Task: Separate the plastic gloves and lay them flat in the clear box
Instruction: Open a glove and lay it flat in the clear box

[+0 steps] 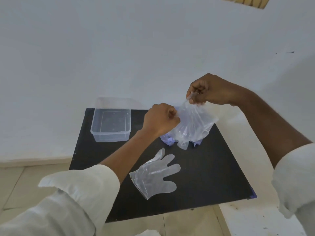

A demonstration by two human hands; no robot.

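From the head camera we see a black table [213, 167] filling the middle of the frame, its near edge running along the lower centre and its right corner ending at the lower right.

At centre right, above the table's far right part, our left hand [161, 119] and right hand [207, 90] both pinch the top of a bunch of plastic gloves [192, 126]. The fingers of each hand are curled tight on the thin film. The right hand sits higher and further right, the left lower and closer to the middle. The bunch hangs down between them, and its lower tips reach the table surface, near a crumpled bluish scrap [167, 141] whose nature we cannot tell.

Below the hands, in the lower middle, a single glove [154, 174] lies flat on the table, fingers spread toward the upper right, well apart from every table edge.

The clear box [110, 124] stands at the table's far left corner, left of centre, with open black surface between it and the flat glove.

White sleeves [76, 193] cover both forearms.
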